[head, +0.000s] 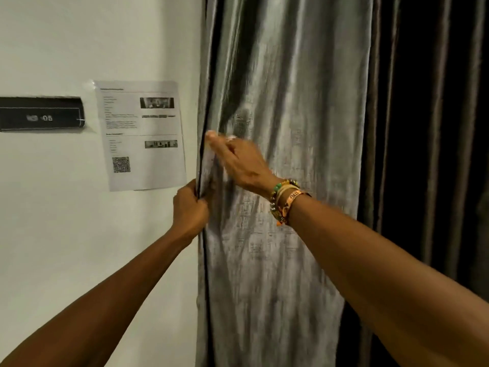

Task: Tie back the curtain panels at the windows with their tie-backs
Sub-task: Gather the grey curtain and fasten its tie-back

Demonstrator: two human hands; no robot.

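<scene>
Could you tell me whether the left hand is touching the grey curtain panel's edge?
Touching. In the head view the left hand grips the left edge of the grey curtain panel, fingers curled round the fabric.

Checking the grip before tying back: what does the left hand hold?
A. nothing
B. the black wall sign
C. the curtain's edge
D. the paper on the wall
C: the left hand has its fingers curled round the left edge of the curtain.
</scene>
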